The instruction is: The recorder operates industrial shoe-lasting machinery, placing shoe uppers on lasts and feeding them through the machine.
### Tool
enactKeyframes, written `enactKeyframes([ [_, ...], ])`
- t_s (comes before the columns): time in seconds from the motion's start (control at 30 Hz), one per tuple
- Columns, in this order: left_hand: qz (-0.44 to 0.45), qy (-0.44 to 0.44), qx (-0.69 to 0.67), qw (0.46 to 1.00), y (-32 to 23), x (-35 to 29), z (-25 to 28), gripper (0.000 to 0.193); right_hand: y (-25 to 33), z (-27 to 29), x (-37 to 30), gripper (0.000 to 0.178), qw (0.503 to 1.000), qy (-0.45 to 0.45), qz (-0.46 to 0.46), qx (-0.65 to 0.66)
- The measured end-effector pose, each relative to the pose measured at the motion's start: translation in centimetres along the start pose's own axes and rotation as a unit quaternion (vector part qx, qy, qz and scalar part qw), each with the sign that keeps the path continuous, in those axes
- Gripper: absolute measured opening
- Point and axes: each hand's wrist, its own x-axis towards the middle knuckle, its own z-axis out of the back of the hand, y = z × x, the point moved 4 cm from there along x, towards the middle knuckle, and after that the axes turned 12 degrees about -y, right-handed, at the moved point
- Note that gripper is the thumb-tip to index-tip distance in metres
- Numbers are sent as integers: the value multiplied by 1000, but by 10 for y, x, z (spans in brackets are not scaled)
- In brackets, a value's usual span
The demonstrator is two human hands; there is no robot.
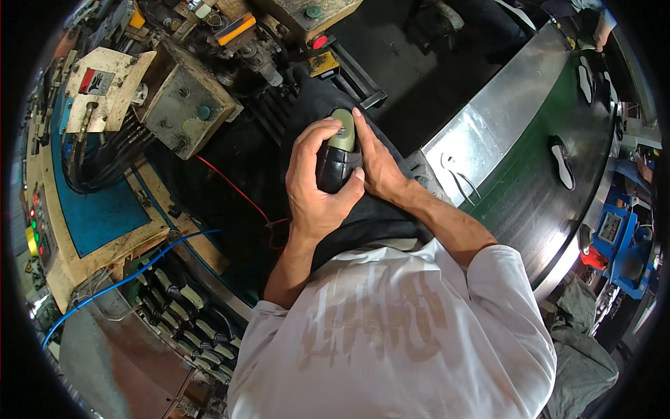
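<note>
Over my lap I hold a black shoe upper (333,167) fitted on an olive-green shoe last (340,140). My left hand (309,174) is wrapped round its left side, fingertips on top of the last and thumb across the black heel part. Along the right side lies my right hand (380,164), fingers pointing away from me and pressed to the upper. Both hands are closed on the piece. Its lower end is hidden by my hands.
At left stands a machine with a metal box (185,101), hoses and a blue-topped table (105,209). Several lasts (181,300) fill a rack below. On the right, a green conveyor belt (516,174) carries shoes (562,162); pliers (457,174) lie at its metal edge. Another person's hand (601,35) shows far right.
</note>
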Motion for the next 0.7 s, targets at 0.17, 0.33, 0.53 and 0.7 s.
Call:
enactKeyframes([
  [0.17,60,75,-115,989,14,5,3,93,-6,6,5,116,999,-6,-36,31],
  [0.33,166,138,-392,894,14,15,16,124,6,28,26,115,992,77,-78,58],
  [0.53,111,38,-123,985,30,53,10,93,41,62,69,106,952,213,-208,75],
  [0.7,390,-85,-239,885,112,61,-16,57,48,64,32,107,994,54,-75,-65],
])
